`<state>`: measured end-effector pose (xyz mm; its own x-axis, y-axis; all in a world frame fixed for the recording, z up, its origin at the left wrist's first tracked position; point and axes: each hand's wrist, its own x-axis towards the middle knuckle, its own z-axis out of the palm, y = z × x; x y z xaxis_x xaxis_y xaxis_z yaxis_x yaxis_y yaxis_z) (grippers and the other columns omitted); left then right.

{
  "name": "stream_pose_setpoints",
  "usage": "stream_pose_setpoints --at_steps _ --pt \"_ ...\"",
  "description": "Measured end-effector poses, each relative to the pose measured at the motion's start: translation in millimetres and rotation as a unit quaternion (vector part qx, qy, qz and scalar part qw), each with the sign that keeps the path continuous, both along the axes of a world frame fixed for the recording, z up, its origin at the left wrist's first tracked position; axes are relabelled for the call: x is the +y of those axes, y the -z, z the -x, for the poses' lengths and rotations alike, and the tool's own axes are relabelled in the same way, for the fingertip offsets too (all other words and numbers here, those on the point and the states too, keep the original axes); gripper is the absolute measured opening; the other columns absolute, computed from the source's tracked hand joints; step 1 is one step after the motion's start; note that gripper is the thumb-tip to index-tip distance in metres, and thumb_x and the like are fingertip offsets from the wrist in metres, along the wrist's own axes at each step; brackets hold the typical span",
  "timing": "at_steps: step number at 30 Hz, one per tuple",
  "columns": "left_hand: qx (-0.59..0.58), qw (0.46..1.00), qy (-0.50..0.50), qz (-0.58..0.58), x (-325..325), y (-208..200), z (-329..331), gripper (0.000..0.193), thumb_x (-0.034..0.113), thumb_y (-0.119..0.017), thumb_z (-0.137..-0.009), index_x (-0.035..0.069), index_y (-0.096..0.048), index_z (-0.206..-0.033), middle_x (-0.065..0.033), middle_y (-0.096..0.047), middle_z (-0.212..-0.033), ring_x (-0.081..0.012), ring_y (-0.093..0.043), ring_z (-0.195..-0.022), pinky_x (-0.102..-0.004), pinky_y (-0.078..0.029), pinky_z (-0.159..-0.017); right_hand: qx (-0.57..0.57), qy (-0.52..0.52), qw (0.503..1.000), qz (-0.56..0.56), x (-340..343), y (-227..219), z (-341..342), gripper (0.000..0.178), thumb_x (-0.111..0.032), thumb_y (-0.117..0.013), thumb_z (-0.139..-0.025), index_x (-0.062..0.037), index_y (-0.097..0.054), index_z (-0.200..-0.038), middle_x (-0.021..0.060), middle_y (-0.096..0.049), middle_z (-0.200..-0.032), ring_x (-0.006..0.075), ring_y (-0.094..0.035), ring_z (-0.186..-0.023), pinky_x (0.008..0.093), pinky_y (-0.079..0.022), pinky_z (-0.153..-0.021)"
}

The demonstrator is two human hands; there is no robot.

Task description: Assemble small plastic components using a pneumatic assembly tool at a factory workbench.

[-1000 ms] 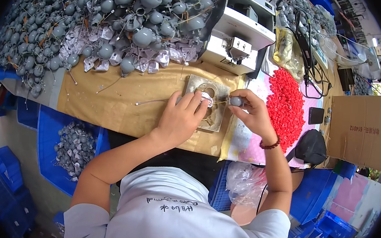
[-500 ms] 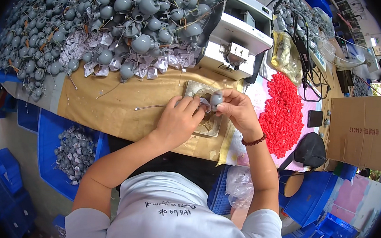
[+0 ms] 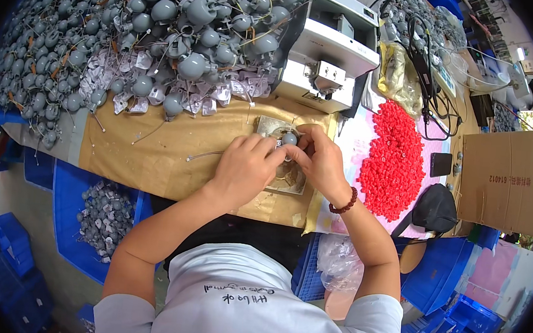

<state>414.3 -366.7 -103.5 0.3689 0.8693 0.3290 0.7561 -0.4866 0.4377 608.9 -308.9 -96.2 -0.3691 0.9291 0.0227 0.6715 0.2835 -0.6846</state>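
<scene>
A grey ball-shaped plastic part is between my two hands, over a square metal plate with a rounded recess. My left hand is closed at the near left of the part, its fingertips bent in and partly hidden. My right hand is closed on its other side, thumb reaching across below the ball and forefinger curled. What lies under the fingers is hidden. A thin wire sticks out leftward from beneath my left hand.
Heaped grey ball parts with wires and white tags cover the far left. Behind the plate stands a white bench machine. Small red pieces are piled on the right, near a black cable. A blue bin sits below the table's left edge.
The grey ball has moved slightly left and tilted, from raised in my right fingertips to between both hands. My right hand has shifted left, bringing its thumb across to my left fingertips.
</scene>
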Motion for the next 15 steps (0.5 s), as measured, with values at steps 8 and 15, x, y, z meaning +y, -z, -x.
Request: stream_pose_setpoints --at_steps 8,15 --pt "-0.024 0.998 -0.044 0.034 16.4 -6.5 -10.1 0.042 0.013 -0.073 -0.078 0.009 -0.064 -0.120 -0.0045 -0.063 -0.104 -0.0266 -0.057 -0.104 -0.0408 -0.047 -0.086 0.186 0.115 0.976 0.021 31.7 -3.8 -32.3 0.024 -0.010 -0.062 -0.098 -0.0009 -0.064 -0.120 0.0063 -0.071 -0.087 0.0121 -0.065 -0.078 0.0285 -0.053 -0.072" --pt "-0.003 0.999 -0.040 0.027 18.7 -6.3 -18.1 0.038 0.013 -0.074 -0.078 0.008 -0.065 -0.115 -0.0050 -0.063 -0.102 -0.0259 -0.058 -0.101 -0.0403 -0.047 -0.084 0.133 0.186 0.973 -0.035 160.7 44.0 -84.3 0.059 -0.022 -0.070 -0.092 0.0093 -0.049 -0.137 0.0211 -0.070 -0.105 0.0208 -0.069 -0.087 0.0330 -0.055 -0.077"
